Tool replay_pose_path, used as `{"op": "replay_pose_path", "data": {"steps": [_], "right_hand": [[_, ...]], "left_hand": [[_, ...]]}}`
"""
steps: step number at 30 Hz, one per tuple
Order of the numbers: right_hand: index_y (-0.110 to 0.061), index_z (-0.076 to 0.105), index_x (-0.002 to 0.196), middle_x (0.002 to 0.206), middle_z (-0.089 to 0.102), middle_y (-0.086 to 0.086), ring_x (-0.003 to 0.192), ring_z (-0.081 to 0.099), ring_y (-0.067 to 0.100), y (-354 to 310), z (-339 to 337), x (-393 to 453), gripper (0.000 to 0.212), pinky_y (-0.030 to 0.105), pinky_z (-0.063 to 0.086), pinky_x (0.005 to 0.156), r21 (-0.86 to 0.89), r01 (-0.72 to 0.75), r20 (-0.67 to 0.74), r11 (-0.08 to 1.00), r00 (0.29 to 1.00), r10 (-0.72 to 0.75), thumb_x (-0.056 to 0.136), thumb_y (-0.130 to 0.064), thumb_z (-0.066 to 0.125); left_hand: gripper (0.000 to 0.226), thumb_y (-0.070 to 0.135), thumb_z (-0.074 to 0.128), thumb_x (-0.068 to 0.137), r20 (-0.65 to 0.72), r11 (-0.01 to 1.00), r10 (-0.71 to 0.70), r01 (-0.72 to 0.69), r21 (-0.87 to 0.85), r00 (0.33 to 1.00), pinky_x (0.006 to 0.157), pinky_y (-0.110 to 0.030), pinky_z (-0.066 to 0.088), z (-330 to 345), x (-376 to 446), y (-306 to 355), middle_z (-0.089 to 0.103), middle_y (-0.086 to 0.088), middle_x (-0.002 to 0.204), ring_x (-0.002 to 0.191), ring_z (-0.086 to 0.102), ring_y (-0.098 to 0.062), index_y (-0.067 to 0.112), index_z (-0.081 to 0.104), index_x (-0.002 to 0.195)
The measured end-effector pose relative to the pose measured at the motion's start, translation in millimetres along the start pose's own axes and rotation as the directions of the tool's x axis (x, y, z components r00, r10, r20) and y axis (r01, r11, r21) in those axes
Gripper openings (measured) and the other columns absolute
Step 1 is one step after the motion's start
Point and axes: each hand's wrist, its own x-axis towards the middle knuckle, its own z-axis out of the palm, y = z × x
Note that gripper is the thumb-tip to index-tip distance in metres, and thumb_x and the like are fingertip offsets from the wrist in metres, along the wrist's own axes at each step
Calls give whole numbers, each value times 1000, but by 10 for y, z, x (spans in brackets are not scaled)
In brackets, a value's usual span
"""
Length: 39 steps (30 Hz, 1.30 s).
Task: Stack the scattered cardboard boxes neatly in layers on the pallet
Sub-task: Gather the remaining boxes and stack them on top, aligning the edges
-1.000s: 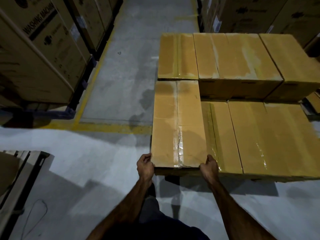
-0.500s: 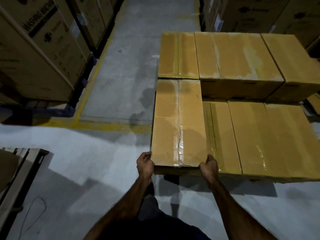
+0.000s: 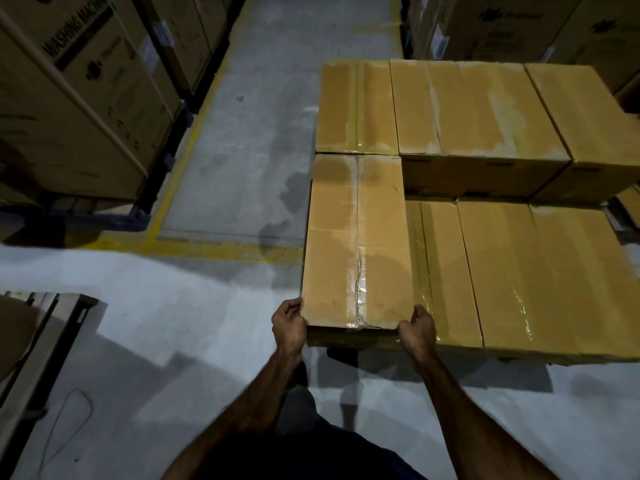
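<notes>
Beside stacked boxes (image 3: 485, 112), both hands' (image 3: 289, 327) (image 3: 417, 329) grip clamped on cardboard box (image 3: 356, 237).

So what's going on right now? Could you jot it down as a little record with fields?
place: warehouse aisle with a yellow floor line
held box: cardboard box, upper layer, near left corner of the stack
left hand: grips the box's near left corner
right hand: grips the box's near right corner
lower boxes: to the right of the held box, tops bare
back row: upper layer, already placed
surroundings: washing machine cartons on the left
</notes>
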Motion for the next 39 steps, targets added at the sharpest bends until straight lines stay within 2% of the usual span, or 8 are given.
{"op": "replay_pose_path", "data": {"steps": [3,7,12,17,24,30,35,39], "right_hand": [[-6,59,113,108,67,4,98,64,27,-26,12,10,38,48,61,90,5,-2,-1,1000,1000,2,81,15,57],[-7,56,106,105,66,10,93,64,28,-25,9,21,33,48,62,82,-21,-11,5,1000,1000,11,80,14,56],[-12,58,121,113,62,10,96,65,30,20,26,57,46,53,64,79,-97,9,17,995,1000,-7,80,10,60],[-11,59,119,109,67,10,96,67,30,-36,-7,32,43,54,63,81,-65,5,25,998,1000,-3,82,11,59],[-12,62,116,108,70,7,99,67,29,-85,-18,-19,41,48,62,88,3,-14,14,1000,1000,14,83,11,60],[-9,59,122,113,68,8,104,65,29,-149,-37,-67,40,39,58,84,10,-18,39,1000,999,17,87,10,61],[-11,54,123,125,59,14,105,61,31,-215,-67,-76,43,44,59,87,-208,0,99,978,995,22,84,1,69],[-10,51,122,138,44,18,113,56,37,-353,-45,-270,41,48,54,95,-477,259,147,840,966,-214,84,-4,67]], "left_hand": [[35,-10,60,92,-10,1000,2,-2,10,1000,97,-50,60,8,-12,56,77,2,105,101,71,-19,19,74,104],[28,-3,66,94,-6,1000,-3,3,5,1000,96,-51,61,13,-6,42,77,4,104,100,72,-17,24,73,100],[20,2,66,96,-22,1000,8,-8,3,1000,93,-54,61,17,-36,55,77,3,103,100,72,-19,21,72,100],[24,-3,63,95,-23,1000,30,-30,5,999,95,-56,60,18,-50,66,76,1,106,102,72,-20,19,71,102],[30,-6,60,91,-14,1000,26,-26,5,1000,91,-57,61,21,-55,72,77,1,106,101,73,-21,19,72,102],[28,-4,60,92,-11,1000,26,-26,16,1000,90,-52,62,9,-67,78,77,0,107,100,73,-20,18,71,105],[34,-9,60,89,34,1000,14,-15,21,999,92,-49,62,-46,-54,64,76,-4,111,103,72,-21,12,70,114],[37,-4,65,82,47,998,-58,58,10,997,94,-47,61,-115,-11,2,76,-5,112,107,71,-25,13,72,114]]}}
